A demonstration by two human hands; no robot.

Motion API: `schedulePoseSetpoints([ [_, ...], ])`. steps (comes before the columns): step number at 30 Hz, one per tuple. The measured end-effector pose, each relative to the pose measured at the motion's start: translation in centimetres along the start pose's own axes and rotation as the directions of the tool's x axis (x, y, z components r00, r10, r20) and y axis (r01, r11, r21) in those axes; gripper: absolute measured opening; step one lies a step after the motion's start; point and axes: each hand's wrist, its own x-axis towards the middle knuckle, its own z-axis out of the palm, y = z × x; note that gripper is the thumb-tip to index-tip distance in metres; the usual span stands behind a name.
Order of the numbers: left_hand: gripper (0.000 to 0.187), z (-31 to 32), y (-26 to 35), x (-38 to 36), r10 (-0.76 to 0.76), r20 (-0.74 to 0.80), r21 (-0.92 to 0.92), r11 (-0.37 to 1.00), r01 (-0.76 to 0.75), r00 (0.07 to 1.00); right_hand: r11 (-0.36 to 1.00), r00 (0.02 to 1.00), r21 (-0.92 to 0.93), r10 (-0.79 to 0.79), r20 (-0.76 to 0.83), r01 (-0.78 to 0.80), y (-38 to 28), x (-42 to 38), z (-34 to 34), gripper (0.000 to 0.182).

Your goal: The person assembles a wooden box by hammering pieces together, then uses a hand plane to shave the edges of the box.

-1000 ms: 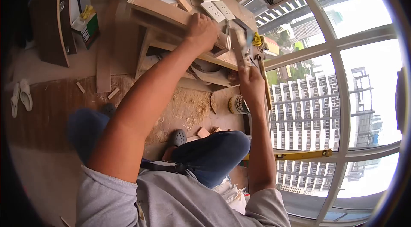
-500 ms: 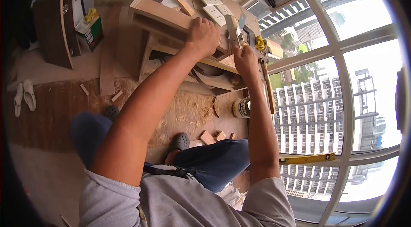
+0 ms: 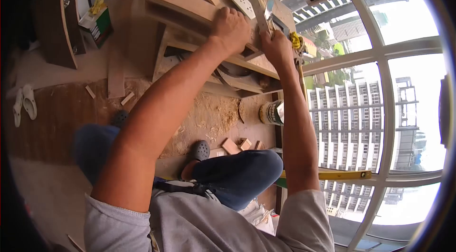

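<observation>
My left hand [image 3: 231, 31] is closed over the edge of a long wooden board [image 3: 183, 5], which lies across a wooden frame on the workbench. To its right, my right hand [image 3: 277, 48] is wrapped round the near end of a flat, bar-shaped tool [image 3: 260, 14]; its exact kind I cannot tell. The tool points away from me, beside the board's right end. White socket plates [image 3: 243, 5] lie just beyond the hands. A narrow light-blue blade [image 3: 270, 4] shows right of the tool.
Under the bench, wood shavings [image 3: 216, 114] cover the floor near a paint can [image 3: 271, 112] and wood offcuts [image 3: 231, 146]. A yellow spirit level [image 3: 344, 175] lies by the large windows at right. Cabinet doors [image 3: 50, 28] and a green-and-white tin [image 3: 97, 26] stand at left.
The view has shifted slightly. My right hand and the tool have moved a little farther away from me along the bench. My left hand stays on the board.
</observation>
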Motion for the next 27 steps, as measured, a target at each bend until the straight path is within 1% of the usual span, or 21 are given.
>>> schedulePoseSetpoints([
  [2, 0.029, -0.2, -0.4, 0.4, -0.014, 0.044, 0.000, 1.000, 0.014, 0.999, 0.997, 0.997, 0.002, -0.077, -0.009, 0.077, 0.0, -0.3, 0.1, 0.050],
  [3, 0.029, 0.1, -0.4, 0.3, -0.020, 0.043, -0.002, 1.000, 0.020, 0.999, 1.000, 1.000, -0.011, 0.002, 0.011, -0.002, -0.1, -2.8, -0.1, 0.049],
  [4, 0.029, 0.3, 0.0, -0.1, -0.019, 0.040, 0.009, 1.000, 0.019, 0.999, 1.000, 1.000, -0.014, 0.004, 0.017, -0.004, 0.2, -4.2, -0.4, 0.049],
  [6, 0.028, -0.4, -0.8, 1.0, -0.026, -0.003, 0.050, 0.998, 0.026, 1.000, 0.999, 0.997, -0.004, -0.047, 0.065, 0.047, 0.7, -3.7, -1.2, 0.049],
  [7, 0.029, -0.5, -0.6, 1.0, -0.015, -0.002, 0.034, 0.999, 0.015, 1.000, 1.000, 1.000, 0.012, -0.026, 0.010, 0.026, 0.4, -2.3, -0.6, 0.049],
  [9, 0.031, 0.0, -0.5, 0.4, -0.006, 0.037, -0.002, 1.000, 0.006, 0.999, 0.999, 0.999, 0.018, -0.036, 0.005, 0.036, -0.1, 1.7, 0.3, 0.049],
  [10, 0.031, -0.2, -0.6, 0.4, -0.003, 0.043, -0.004, 1.000, 0.004, 0.999, 0.999, 0.999, 0.017, -0.041, -0.012, 0.042, -0.5, 2.4, 0.3, 0.049],
  [11, 0.032, -0.2, -0.3, 0.3, -0.002, 0.051, -0.038, 0.999, 0.004, 0.999, 0.999, 0.999, 0.031, -0.008, -0.044, 0.009, -0.3, 1.8, 0.7, 0.052],
  [12, 0.032, -0.3, -0.4, 0.4, -0.009, 0.054, -0.063, 0.998, 0.013, 0.999, 1.000, 0.999, 0.024, -0.007, -0.039, 0.008, 0.1, 0.0, 0.4, 0.052],
  [13, 0.029, -0.1, -0.2, 0.4, -0.009, 0.027, 0.049, 0.999, 0.008, 1.000, 1.000, 1.000, 0.015, -0.013, 0.000, 0.013, 0.1, -2.3, -0.1, 0.054],
  [14, 0.029, 0.3, -0.4, 0.2, -0.022, 0.027, 0.050, 0.999, 0.021, 0.999, 1.000, 0.999, 0.005, -0.012, 0.045, 0.012, 0.3, -3.7, -0.4, 0.056],
  [15, 0.029, 0.6, -0.1, 0.1, -0.016, 0.020, 0.034, 0.999, 0.015, 1.000, 0.998, 0.998, 0.007, -0.057, 0.007, 0.057, 1.2, -3.4, 0.0, 0.058],
  [17, 0.026, 0.1, -0.3, 0.3, -0.014, -0.007, 0.025, 1.000, 0.014, 1.000, 0.998, 0.998, 0.006, -0.056, -0.010, 0.056, 0.4, -0.6, -0.2, 0.058],
  [19, 0.028, -0.1, -0.9, 0.7, -0.010, 0.007, 0.002, 1.000, 0.010, 1.000, 0.998, 0.998, 0.019, -0.056, -0.011, 0.056, -0.4, 2.0, 0.2, 0.056],
  [20, 0.029, 0.0, -0.6, 0.4, 0.003, 0.032, -0.039, 0.999, -0.002, 0.999, 0.998, 0.999, 0.032, -0.046, -0.005, 0.046, -0.2, 2.0, 0.3, 0.055],
  [22, 0.027, -0.2, -0.9, 0.8, 0.008, 0.000, -0.073, 0.997, -0.008, 1.000, 0.998, 0.998, -0.003, -0.065, -0.025, 0.065, 1.4, -1.6, 0.5, 0.051],
  [23, 0.027, -0.1, -1.0, 0.9, 0.002, 0.002, -0.051, 0.999, -0.002, 1.000, 0.996, 0.996, -0.002, -0.084, 0.041, 0.084, 1.5, -3.7, -0.7, 0.048],
  [24, 0.027, 0.2, -0.5, 0.4, 0.011, 0.017, -0.037, 0.999, -0.011, 1.000, 0.997, 0.995, -0.002, -0.077, 0.055, 0.078, 1.3, -4.1, -0.7, 0.048],
  [26, 0.028, -0.1, -0.6, 0.7, 0.027, -0.011, -0.019, 0.999, -0.027, 1.000, 0.999, 0.998, -0.028, -0.038, 0.047, 0.039, 0.7, -2.8, -0.9, 0.049],
  [27, 0.028, -0.2, -0.5, 0.6, 0.023, -0.007, 0.012, 1.000, -0.023, 1.000, 0.994, 0.994, 0.001, -0.112, -0.010, 0.112, 0.8, -0.8, -0.3, 0.052],
])
